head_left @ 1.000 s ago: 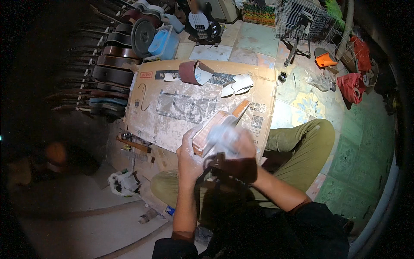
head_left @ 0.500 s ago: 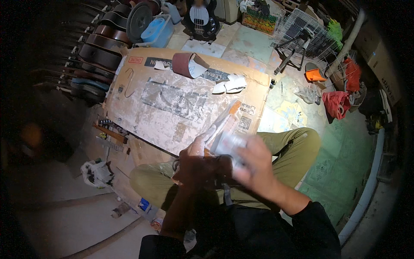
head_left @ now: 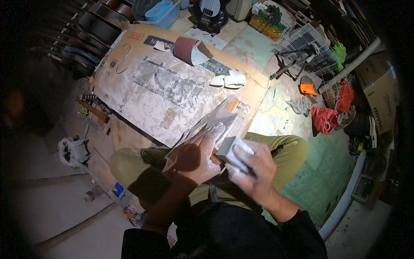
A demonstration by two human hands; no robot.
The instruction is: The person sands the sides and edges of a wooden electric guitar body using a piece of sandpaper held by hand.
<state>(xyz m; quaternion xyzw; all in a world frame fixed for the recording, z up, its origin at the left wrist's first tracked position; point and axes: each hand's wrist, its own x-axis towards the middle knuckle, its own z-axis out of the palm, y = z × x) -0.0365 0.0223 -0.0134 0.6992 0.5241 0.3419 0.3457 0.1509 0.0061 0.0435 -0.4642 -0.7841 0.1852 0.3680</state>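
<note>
A long, pale piece (head_left: 221, 118), dusted white with orange-brown patches, lies across my lap and slants up over the cardboard. Its full shape is partly hidden by my hands. My left hand (head_left: 196, 157), whitened with dust, grips it from the left side. In my right hand (head_left: 258, 168) is a grey sanding block (head_left: 235, 153), tilted against the right side of the piece near a brown patch. Torn sandpaper sheets lie beyond: a curled maroon one (head_left: 187, 51) and a folded one, white side up (head_left: 230, 79).
Flattened cardboard (head_left: 125, 93), coated in white powder, spreads before my crossed legs. Guitars (head_left: 101, 19) line the far left; a black bass (head_left: 210, 15) stands behind. A wire cage (head_left: 302, 36), a tripod (head_left: 282, 69) and a red bag (head_left: 324, 120) are at right.
The whole view has shifted and turned slightly. My right hand was blurred by motion against the piece; now the sanding block shows more clearly at its right side. My left hand keeps its hold.
</note>
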